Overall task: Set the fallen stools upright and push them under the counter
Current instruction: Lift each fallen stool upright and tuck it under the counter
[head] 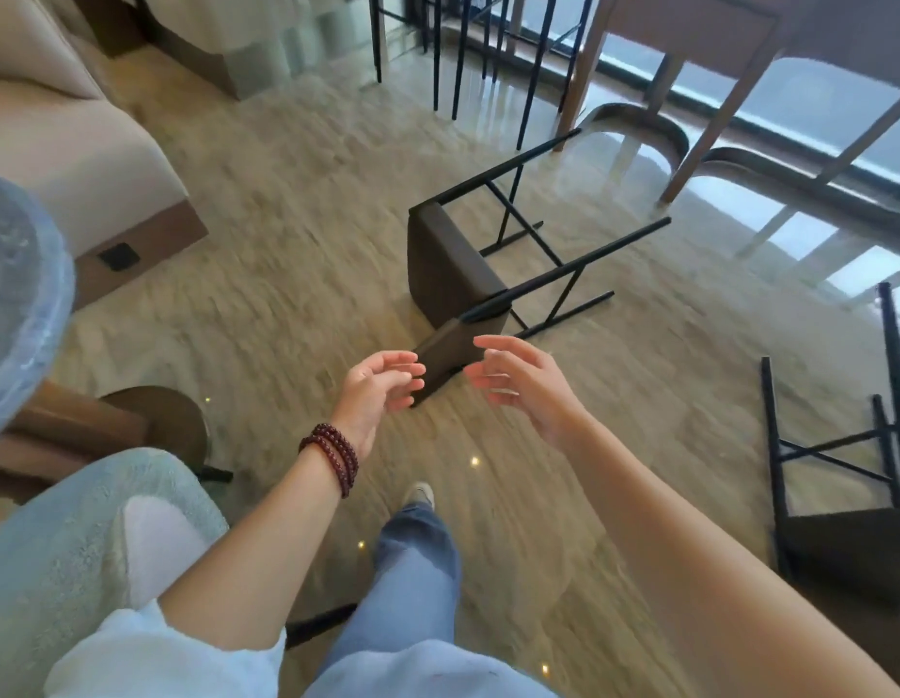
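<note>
**Two bare hands flank the toppled stool**

Right under the lens is a white rolled-up sleeve (160, 652), and below it a leg in pale blue jeans (417, 571), stepping towards the dark brown padded stool with thin black metal legs (453, 274). That stool is down on its side in the middle of the glossy beige floor, with its legs pointing away to the right.

Far left of the stool are a fuzzy grey-blue armchair (45, 546) and a beige upholstered sofa (75, 158). Closer in, a dark red bead bracelet (332, 455) circles the wrist.

The left hand (382, 390) hovers at the stool's near brown edge with its fingers loosely curled and gripping nothing. Whether the fingertips touch the panel I cannot tell. Just right of that edge, the right hand (513, 385) has spread, relaxed fingers and also holds nothing.

Well to the right of the stool, a second dark stool with a black frame (840, 541) lies tipped over on the floor. Beyond the stool, up and right, stands the light wooden counter (689, 22). Slim black legs of upright stools (463, 52) are lined up near it.
</note>
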The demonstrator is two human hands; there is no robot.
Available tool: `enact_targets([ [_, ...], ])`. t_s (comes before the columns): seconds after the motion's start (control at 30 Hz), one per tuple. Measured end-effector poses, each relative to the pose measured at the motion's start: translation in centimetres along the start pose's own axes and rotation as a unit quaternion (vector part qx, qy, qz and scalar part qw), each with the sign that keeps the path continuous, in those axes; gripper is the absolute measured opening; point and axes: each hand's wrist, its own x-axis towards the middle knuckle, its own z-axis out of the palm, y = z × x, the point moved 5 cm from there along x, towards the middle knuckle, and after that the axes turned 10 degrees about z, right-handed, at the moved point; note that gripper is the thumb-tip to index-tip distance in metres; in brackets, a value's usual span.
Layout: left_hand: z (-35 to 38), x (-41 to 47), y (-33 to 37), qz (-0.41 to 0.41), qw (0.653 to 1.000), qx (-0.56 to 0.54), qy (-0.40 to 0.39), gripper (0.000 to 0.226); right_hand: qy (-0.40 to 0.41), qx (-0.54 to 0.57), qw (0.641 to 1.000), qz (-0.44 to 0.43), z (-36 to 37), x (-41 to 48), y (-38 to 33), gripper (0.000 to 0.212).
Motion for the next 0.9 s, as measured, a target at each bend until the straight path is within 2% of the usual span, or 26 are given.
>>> enact_targets([
  [0.17,-1.4,9.6,-0.6,-0.026,0.999,0.029,0.025,0.024,-0.006,-0.063,0.998,0.025,1.3,10.0,-3.1,0.023],
  [0.33,-2.3,16.2,-2.7,-0.040,0.997,0.033,0.052,0.024,0.004,-0.157,0.987,0.009,1.4,18.7,-4.5,0.026],
  [0.47,-3.0,20.5,-7.3,-0.052,0.995,0.030,0.079,0.027,-0.010,-0.267,0.963,-0.020,2.4,26.1,-1.8,0.031],
  [0.53,-3.5,22.5,-10.4,-0.057,0.994,0.024,0.094,0.029,-0.028,-0.344,0.938,-0.041,3.3,29.7,0.6,0.036],
  [0.6,-4.2,24.4,-14.1,-0.062,0.992,0.027,0.110,0.032,-0.047,-0.436,0.896,-0.070,4.4,33.2,3.5,0.043],
  [0.7,-5.6,27.3,-20.0,-0.077,0.987,0.045,0.131,0.039,-0.072,-0.579,0.804,-0.116,6.4,38.7,8.3,0.051],
  [0.9,-8.0,31.6,-31.2,-0.117,0.981,0.051,0.148,0.051,-0.097,-0.791,0.561,-0.223,10.7,46.3,16.8,0.045],
])
